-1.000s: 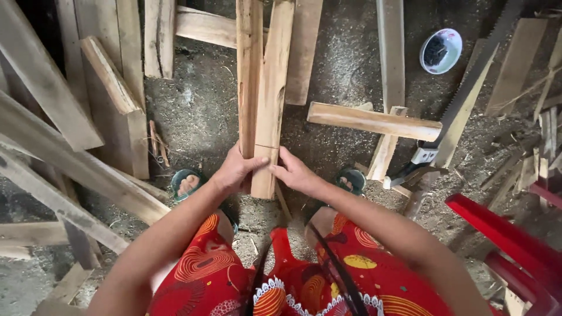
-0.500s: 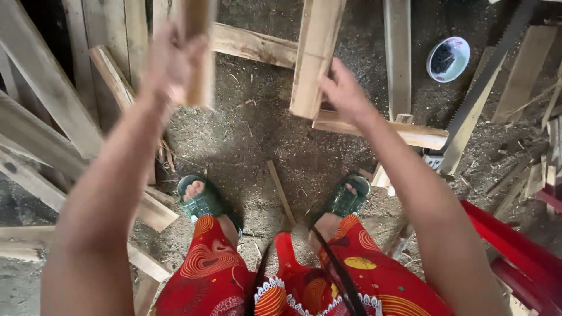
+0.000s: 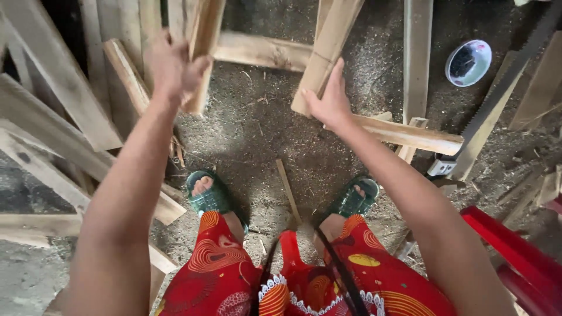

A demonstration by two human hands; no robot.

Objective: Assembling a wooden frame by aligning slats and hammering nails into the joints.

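Both hands hold wood: left hand [image 3: 172,70] grips a strip [image 3: 205,50], right hand [image 3: 331,99] holds another strip [image 3: 328,50], apart above the sawdust floor [image 3: 257,134].

Bare arms, no sleeves — red patterned trousers [image 3: 216,275], orange swirls; green sandals [image 3: 208,196].

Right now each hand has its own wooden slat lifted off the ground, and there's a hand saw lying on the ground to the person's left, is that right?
Not quite. The hand saw lies on the person's right, near the white bowl, as the head view shows. The rest holds: the left hand grips one wooden slat and the right hand grips another slat, both raised above the ground.
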